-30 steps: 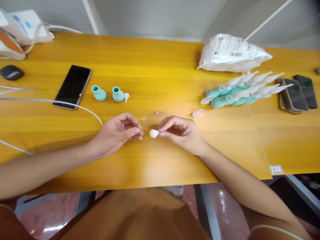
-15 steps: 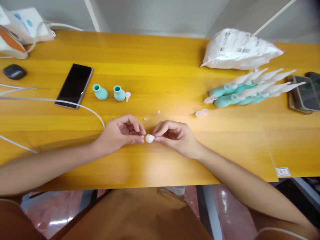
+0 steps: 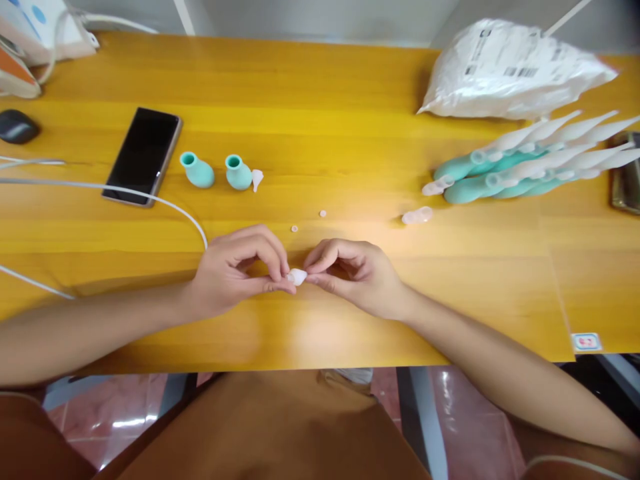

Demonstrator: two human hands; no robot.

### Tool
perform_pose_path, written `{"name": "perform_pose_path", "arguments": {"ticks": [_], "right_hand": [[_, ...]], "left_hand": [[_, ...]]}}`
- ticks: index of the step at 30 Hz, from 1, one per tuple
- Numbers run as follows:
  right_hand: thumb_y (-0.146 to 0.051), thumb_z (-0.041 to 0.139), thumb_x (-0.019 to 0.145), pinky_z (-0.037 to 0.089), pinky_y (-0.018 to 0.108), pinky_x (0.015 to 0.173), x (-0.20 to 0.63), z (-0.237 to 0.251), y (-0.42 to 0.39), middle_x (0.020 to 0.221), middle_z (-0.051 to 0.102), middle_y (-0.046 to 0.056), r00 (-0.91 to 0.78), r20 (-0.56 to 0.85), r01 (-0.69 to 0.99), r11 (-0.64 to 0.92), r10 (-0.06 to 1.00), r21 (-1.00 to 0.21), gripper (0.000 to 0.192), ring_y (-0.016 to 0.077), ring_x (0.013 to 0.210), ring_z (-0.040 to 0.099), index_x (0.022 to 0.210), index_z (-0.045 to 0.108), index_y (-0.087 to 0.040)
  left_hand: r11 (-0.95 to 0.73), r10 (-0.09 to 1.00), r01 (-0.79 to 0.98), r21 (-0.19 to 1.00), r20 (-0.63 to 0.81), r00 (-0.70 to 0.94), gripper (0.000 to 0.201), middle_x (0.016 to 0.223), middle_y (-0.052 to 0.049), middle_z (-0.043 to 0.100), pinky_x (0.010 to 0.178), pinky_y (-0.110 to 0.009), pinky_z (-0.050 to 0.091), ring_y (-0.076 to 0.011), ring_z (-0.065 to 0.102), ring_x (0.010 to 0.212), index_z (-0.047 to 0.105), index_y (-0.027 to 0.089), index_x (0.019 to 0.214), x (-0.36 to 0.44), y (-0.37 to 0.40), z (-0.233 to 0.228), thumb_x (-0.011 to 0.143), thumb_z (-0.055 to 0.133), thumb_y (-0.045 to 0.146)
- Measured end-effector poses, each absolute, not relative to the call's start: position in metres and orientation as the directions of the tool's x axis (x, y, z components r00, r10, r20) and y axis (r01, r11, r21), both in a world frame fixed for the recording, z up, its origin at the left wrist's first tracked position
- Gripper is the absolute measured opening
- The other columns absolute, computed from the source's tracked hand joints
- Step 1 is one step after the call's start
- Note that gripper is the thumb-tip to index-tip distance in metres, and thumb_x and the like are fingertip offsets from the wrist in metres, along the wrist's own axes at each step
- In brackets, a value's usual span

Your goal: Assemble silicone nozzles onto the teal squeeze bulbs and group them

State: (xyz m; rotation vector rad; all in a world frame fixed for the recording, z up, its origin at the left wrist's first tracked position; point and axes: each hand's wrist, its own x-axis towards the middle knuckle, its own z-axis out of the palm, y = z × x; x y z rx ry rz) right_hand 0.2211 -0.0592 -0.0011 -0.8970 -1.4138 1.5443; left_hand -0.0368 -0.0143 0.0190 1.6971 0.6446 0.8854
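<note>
Both hands pinch one small white cap (image 3: 297,276) at frame centre, just above the bench (image 3: 320,333): left hand (image 3: 235,273) and right hand (image 3: 357,273) grips clenched. Keep it axial, press gently, no twisting.

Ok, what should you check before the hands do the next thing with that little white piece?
1. Small translucent white cone-shaped piece pinched from both sides: ok.
2. Left hand fingertips at the piece: ok.
3. Right hand fingertips at the piece: ok.
4. Anything tiny held in the left fingertips: cannot tell.
5. Two tiny white beads lying loose on the yellow wooden table above the hands: ok.
6. Two teal rubber bulbs upright, beside the black phone: ok.
</note>
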Motion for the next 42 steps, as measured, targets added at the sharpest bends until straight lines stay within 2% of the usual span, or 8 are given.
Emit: {"name": "perform_pose_path", "arguments": {"ticks": [6, 9, 12, 15, 21, 26, 33, 42], "right_hand": [[-0.045, 0.087, 0.1, 0.061, 0.033, 0.072, 0.221, 0.001, -0.059, 0.102, 0.085, 0.006, -0.398, -0.016, -0.008, -0.02, 0.917, -1.0, 0.023, 0.0175, 0.083, 0.076, 0.094, 0.08, -0.023], [-0.049, 0.09, 0.098, 0.058, 0.032, 0.07, 0.222, 0.001, -0.058, 0.097, 0.084, 0.005, -0.383, -0.015, 0.005, -0.015, 0.924, -1.0, 0.028, 0.017, 0.08, 0.074, 0.095, 0.08, -0.023], [-0.047, 0.089, 0.099, 0.057, 0.031, 0.068, 0.223, 0.001, -0.058, 0.093, 0.083, 0.005, -0.386, -0.011, 0.021, -0.003, 0.922, -1.0, 0.027, 0.0165, 0.078, 0.073, 0.096, 0.08, -0.023], [-0.042, 0.088, 0.1, 0.061, 0.03, 0.073, 0.223, 0.0, -0.058, 0.098, 0.086, 0.006, -0.399, 0.006, -0.001, 0.006, 0.917, -1.0, 0.023, 0.0168, 0.083, 0.077, 0.096, 0.08, -0.021], [-0.037, 0.088, 0.101, 0.064, 0.032, 0.082, 0.222, -0.003, -0.059, 0.103, 0.087, 0.005, -0.438, 0.019, -0.014, 0.014, 0.899, -1.0, 0.017, 0.0182, 0.091, 0.082, 0.098, 0.081, -0.022], [-0.042, 0.086, 0.102, 0.064, 0.032, 0.078, 0.223, -0.003, -0.058, 0.102, 0.088, 0.006, -0.431, 0.009, 0.025, 0.022, 0.902, -0.999, 0.02, 0.0182, 0.089, 0.082, 0.098, 0.082, -0.022], [-0.047, 0.088, 0.1, 0.067, 0.035, 0.088, 0.224, -0.003, -0.057, 0.106, 0.089, 0.007, -0.411, -0.006, -0.016, -0.014, 0.911, -1.0, 0.026, 0.0194, 0.096, 0.084, 0.097, 0.081, -0.022], [-0.039, 0.087, 0.101, 0.068, 0.034, 0.088, 0.225, -0.003, -0.057, 0.105, 0.088, 0.006, -0.413, 0.016, -0.038, 0.0, 0.911, -0.999, 0.019, 0.0186, 0.095, 0.084, 0.096, 0.08, -0.022]], "left_hand": [[-0.27, 0.785, 0.019, 0.963, 0.208, 0.584, 0.032, 0.084, -0.002, 0.079, 0.074, -0.036, 0.06, -0.0196, 0.073, 0.076, 0.075, 0.026, 0.075, -0.036, -0.013, 0.021, 0.09, 0.1, 0.04], [-0.19, 0.795, 0.009, 0.982, 0.149, 0.588, 0.034, 0.085, -0.003, 0.077, 0.075, -0.036, 0.061, -0.0202, 0.073, 0.077, 0.075, 0.026, 0.076, -0.034, -0.011, 0.02, 0.087, 0.102, 0.042], [-0.083, 0.798, -0.007, 0.997, 0.071, 0.598, 0.038, 0.083, -0.002, 0.074, 0.069, -0.033, 0.058, -0.0184, 0.07, 0.074, 0.072, 0.024, 0.076, -0.032, -0.007, 0.018, 0.083, 0.104, 0.044], [-0.042, 0.772, -0.022, 0.999, 0.047, 0.633, 0.043, 0.081, 0.0, 0.072, 0.064, -0.027, 0.057, -0.0151, 0.068, 0.072, 0.07, 0.023, 0.077, -0.031, -0.001, 0.015, 0.08, 0.107, 0.044], [-0.002, 0.71, -0.079, 0.997, 0.058, 0.702, 0.042, 0.086, 0.0, 0.072, 0.068, -0.021, 0.062, -0.0118, 0.07, 0.075, 0.07, 0.019, 0.084, -0.032, 0.002, 0.01, 0.082, 0.106, 0.04], [0.105, 0.683, -0.133, 0.986, 0.026, 0.73, 0.035, 0.089, -0.002, 0.075, 0.071, -0.02, 0.066, -0.0122, 0.075, 0.078, 0.074, 0.019, 0.087, -0.032, 0.0, 0.01, 0.084, 0.105, 0.035], [0.151, 0.688, -0.117, 0.982, -0.02, 0.726, 0.032, 0.09, -0.004, 0.078, 0.072, -0.02, 0.066, -0.0131, 0.076, 0.081, 0.076, 0.017, 0.09, -0.032, 0.004, 0.011, 0.087, 0.102, 0.037], [0.19, 0.671, -0.084, 0.978, -0.067, 0.739, 0.032, 0.089, -0.003, 0.076, 0.067, -0.021, 0.065, -0.0126, 0.074, 0.075, 0.075, 0.017, 0.092, -0.033, 0.002, 0.013, 0.093, 0.098, 0.039]]}}
